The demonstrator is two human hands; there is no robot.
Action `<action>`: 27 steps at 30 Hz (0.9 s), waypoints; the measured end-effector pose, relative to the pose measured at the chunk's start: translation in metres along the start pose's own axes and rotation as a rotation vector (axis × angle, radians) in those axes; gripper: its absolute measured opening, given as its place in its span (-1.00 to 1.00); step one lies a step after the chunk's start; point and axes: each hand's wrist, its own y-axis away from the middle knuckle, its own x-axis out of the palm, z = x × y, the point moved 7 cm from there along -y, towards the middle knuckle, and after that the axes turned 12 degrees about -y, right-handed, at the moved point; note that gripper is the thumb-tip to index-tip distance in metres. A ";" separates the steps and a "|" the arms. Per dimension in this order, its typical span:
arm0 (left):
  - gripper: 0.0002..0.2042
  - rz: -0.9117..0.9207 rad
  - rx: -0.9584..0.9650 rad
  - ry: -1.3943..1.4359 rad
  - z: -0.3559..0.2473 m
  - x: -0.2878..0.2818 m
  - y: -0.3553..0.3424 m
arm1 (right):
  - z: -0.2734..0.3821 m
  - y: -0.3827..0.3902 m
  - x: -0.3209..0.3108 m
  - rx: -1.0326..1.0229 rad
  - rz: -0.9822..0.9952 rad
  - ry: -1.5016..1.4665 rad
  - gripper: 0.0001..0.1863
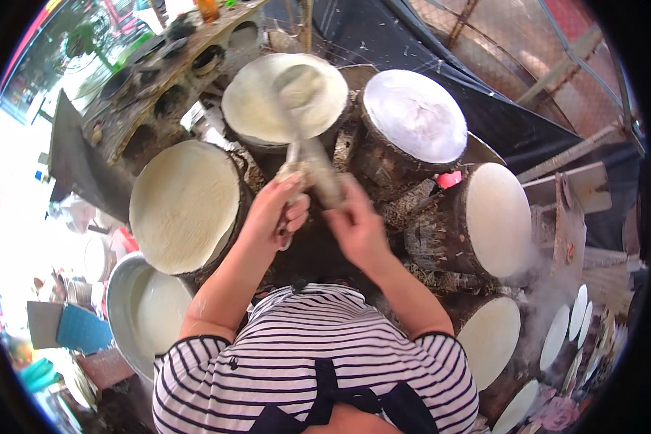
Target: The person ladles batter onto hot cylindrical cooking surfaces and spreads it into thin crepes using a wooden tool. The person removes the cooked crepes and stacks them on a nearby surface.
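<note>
My left hand [283, 210] is closed round the handle of what looks like a ladle, whose round bowl [301, 85] is over the far pale griddle top [249, 108]. Close beside it, my right hand [358, 223] is closed on a long, thin greyish stick or flat blade [318, 170], smeared by motion. This stick crosses in front of the ladle's handle and points away from me toward the same griddle. On that round top lies a pale, creamy layer. Both hands are over the dark gap between the drums.
Round pale tops on dark drums ring me: left [184, 206], far right [416, 116], right [498, 220] and near right [490, 340]. A metal basin [119, 300] of whitish liquid stands at my left. Steam [539, 282] and white discs [555, 336] are at the right.
</note>
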 end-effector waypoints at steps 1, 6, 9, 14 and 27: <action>-0.69 -0.116 0.009 -0.098 -0.016 -0.007 0.024 | 0.010 -0.006 0.039 0.055 0.130 -0.156 -0.47; -0.69 -0.616 0.167 -0.012 -0.042 -0.107 0.117 | 0.035 -0.056 0.125 -0.164 0.521 -0.279 -0.62; -0.65 -0.811 0.331 0.195 -0.059 -0.120 0.166 | -0.014 -0.130 0.148 -0.506 0.147 0.081 -0.61; -0.71 -0.822 0.605 0.268 -0.066 -0.125 0.204 | -0.139 -0.203 0.183 -0.574 0.104 0.708 -0.72; -0.72 -0.583 0.486 0.336 -0.070 -0.094 0.120 | -0.095 -0.332 -0.036 -0.179 -0.333 0.144 -0.75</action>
